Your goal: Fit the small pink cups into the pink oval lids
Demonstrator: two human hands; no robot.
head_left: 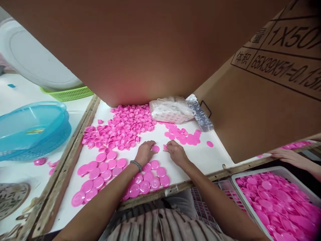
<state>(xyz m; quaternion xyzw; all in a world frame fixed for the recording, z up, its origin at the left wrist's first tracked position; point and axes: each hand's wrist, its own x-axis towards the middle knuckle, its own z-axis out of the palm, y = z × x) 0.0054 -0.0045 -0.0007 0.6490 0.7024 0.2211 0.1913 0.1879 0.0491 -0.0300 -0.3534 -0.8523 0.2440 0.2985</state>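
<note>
My left hand (146,152), with a beaded bracelet at the wrist, pinches a small flat pink disc (155,148) between thumb and fingers. Just to its right, my right hand (176,152) is closed at the fingertips on a small pink piece (165,147), too small to make out fully. Pink toy saucers (106,175) lie in rows around and under my left forearm. Beyond my left hand spreads a heap of pink toy cups (132,120). More thin pink discs (184,134) lie scattered past my right hand.
Large cardboard panels (155,50) rise behind and to the right. Against them lie a clear plastic bag (172,110) and a grey strip pack (202,117). A tub of pink parts (281,197) stands lower right, near another person's hand (291,157). Blue baskets (35,134) sit left beyond a wooden rail.
</note>
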